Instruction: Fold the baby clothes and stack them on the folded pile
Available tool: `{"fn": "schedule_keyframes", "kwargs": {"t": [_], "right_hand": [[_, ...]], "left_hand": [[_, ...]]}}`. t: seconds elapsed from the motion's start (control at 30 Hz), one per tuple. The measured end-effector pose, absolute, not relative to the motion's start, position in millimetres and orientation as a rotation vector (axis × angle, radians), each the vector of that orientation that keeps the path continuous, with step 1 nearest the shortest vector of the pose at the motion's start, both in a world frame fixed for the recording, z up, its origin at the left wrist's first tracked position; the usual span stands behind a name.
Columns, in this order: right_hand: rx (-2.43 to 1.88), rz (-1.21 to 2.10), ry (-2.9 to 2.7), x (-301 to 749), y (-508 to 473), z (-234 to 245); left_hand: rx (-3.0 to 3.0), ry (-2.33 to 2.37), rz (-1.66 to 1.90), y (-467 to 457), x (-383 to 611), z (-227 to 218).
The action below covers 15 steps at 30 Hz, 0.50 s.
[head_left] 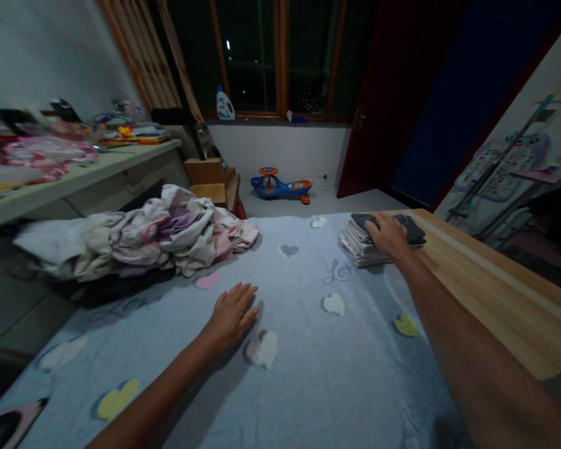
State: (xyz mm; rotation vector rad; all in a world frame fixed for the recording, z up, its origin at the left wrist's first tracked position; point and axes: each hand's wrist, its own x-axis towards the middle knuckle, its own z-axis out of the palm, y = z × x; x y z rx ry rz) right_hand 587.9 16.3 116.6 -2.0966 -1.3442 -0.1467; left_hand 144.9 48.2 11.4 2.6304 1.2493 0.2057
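My left hand (pixel 234 315) is open, palm down, over the light blue heart-print bed cover (pixel 303 368), with its fingers stretched out and nothing in them. To its upper left lies a rumpled heap of clothes (pixel 144 234) in white, cream, pink and purple. At the far right of the cover stands a neat stack of folded clothes (pixel 362 252), whose top piece is a dark grey folded garment (pixel 412 231). My right hand (pixel 388 234) lies open on top of this stack, fingers flat and thumb apart.
A wooden board (pixel 477 280) runs along the right side of the bed. On the left stands a cluttered desk (pixel 135 159). Cardboard boxes (pixel 208 178) and a blue-and-orange ride-on toy (pixel 283 187) are on the floor beyond. A pink-edged object (pixel 16 424) sits at the lower left.
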Motion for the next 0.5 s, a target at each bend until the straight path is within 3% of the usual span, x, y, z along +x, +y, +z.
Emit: {"fn": "schedule_keyframes", "kwargs": {"t": [0.17,0.33,0.5], "right_hand": [[-1.964,-0.135,-1.623,483.7,17.8,77.9],[-1.873,0.093,-1.766,361.9,20.6,18.0],[-1.900,0.161,-1.855,300.7,21.9,-11.2]], "left_hand": [[2.629,1.555,0.128,48.6,85.3,-5.9],[2.613,1.559,0.233,41.1,74.5,-11.8],[2.570,1.542,0.297,38.9,73.4,-10.8]]}}
